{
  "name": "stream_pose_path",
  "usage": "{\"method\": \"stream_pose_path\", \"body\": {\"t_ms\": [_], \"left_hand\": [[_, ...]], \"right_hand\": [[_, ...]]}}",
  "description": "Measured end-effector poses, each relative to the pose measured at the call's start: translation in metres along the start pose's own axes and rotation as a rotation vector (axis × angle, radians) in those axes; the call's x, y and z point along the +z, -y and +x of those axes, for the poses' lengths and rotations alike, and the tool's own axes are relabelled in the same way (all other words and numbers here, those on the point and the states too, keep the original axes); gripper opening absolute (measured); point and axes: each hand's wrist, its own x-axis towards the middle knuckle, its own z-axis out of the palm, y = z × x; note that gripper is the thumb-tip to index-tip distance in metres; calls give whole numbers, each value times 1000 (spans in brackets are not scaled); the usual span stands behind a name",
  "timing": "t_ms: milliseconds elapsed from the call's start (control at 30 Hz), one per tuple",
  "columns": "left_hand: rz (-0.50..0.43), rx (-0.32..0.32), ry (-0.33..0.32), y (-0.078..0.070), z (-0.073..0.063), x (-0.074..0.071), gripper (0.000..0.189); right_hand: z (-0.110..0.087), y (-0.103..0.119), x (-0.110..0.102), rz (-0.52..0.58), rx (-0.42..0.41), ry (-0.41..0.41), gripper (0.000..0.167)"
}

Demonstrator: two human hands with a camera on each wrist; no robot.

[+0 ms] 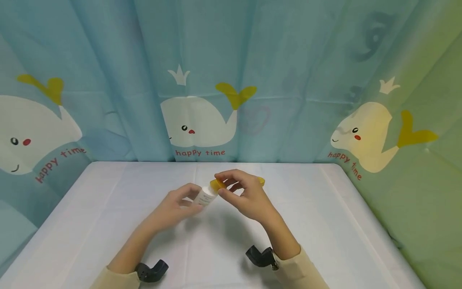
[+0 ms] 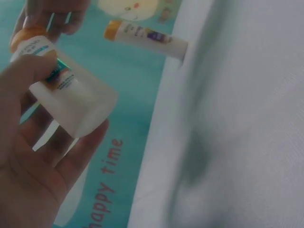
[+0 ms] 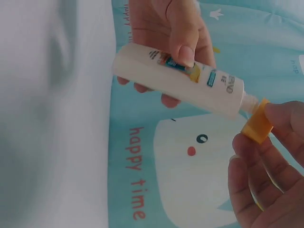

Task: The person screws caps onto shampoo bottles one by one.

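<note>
My left hand (image 1: 177,206) grips a white bottle (image 3: 190,83) with a printed label, thumb across the label and fingers behind. Tilted in the air above the table, the bottle points its neck toward my right hand (image 1: 247,196). That hand pinches an orange-yellow cap (image 3: 258,124) between thumb and fingertips, right at the end of the neck. A short stretch of pale neck (image 3: 249,102) shows between the bottle's shoulder and the cap in the right wrist view.
A second white bottle (image 2: 149,40) with an orange cap stands on the white table (image 1: 144,180), mostly hidden behind my right hand in the head view. A blue-green curtain (image 1: 288,80) with printed whales hangs behind. Black wrist devices (image 1: 153,271) sit at both sleeves.
</note>
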Motion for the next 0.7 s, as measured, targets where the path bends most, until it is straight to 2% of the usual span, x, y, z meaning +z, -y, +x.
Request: {"method": "stream_pose_path", "body": {"t_ms": [200,467,700], "left_hand": [[43,25,16,0,0,2,32],[77,45,19,-1,-1,2,32],[106,52,4,-4,-1,3,33]], "right_hand": [[-1,1,5,-24,19,54,28],[0,0,6,-73,-43,49,26],[0,-2,6,-87,-50,37,28]]}}
